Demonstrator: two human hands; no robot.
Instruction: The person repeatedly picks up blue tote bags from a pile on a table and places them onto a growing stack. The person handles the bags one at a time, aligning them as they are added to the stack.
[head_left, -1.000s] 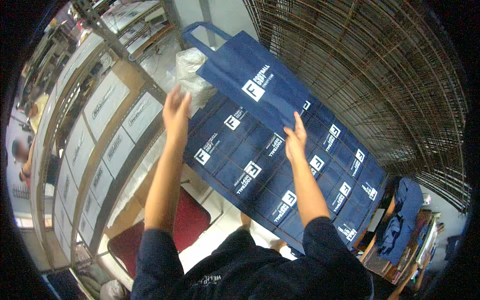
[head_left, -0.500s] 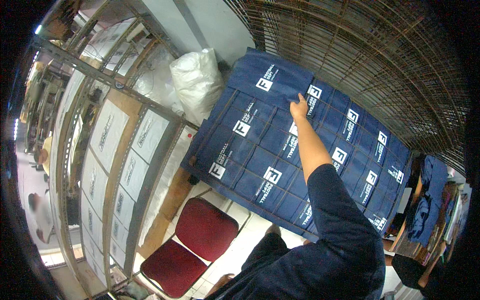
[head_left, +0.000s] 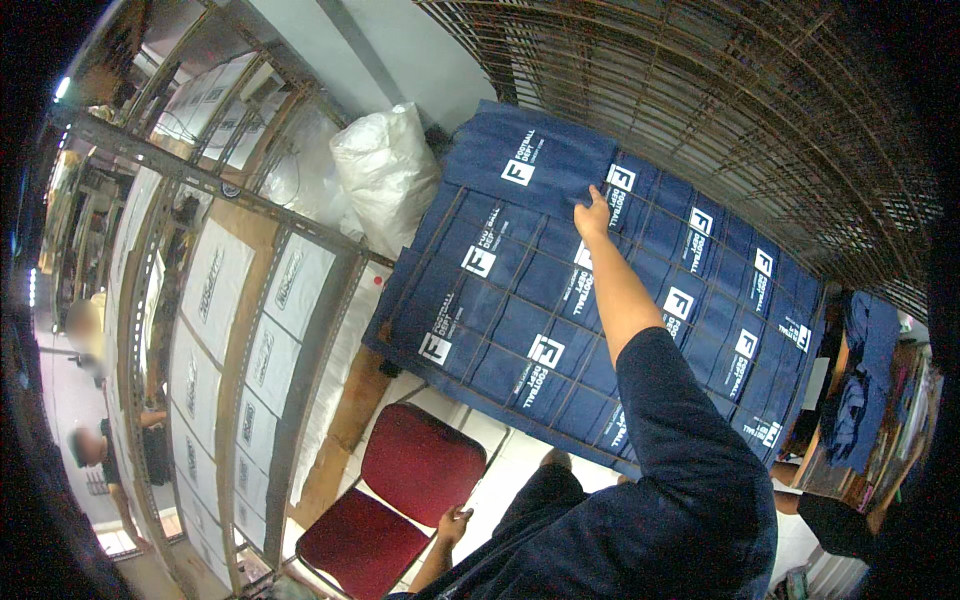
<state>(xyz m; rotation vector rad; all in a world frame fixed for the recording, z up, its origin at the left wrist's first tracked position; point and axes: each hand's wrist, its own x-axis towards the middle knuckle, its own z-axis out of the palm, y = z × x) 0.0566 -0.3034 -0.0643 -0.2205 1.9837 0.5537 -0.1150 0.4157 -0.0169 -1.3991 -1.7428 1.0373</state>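
A dark blue cloth panel (head_left: 550,150) with a white print lies at the far left end of a rack of similar blue printed panels (head_left: 520,300). My right hand (head_left: 592,215) reaches across the rack to this panel's near right corner. Its thumb and fingers look pinched on the edge of the cloth, though part of the grip is hidden. Beside the red chair hangs my left hand (head_left: 453,525), low and away from the rack. The fingers of that hand are curled; whatever they hold, if anything, is too small to make out.
A red padded chair (head_left: 420,465) stands at the near left. Tall metal shelving (head_left: 255,360) with white printed sheets fills the left side. Behind it sits a white sack (head_left: 385,165). Wire racks (head_left: 700,90) rise at the back. Another person (head_left: 95,450) is beyond the shelving.
My left hand has come up and further into view beside the chair. The right hand stays at the panel's corner. The whole view has shifted slightly.
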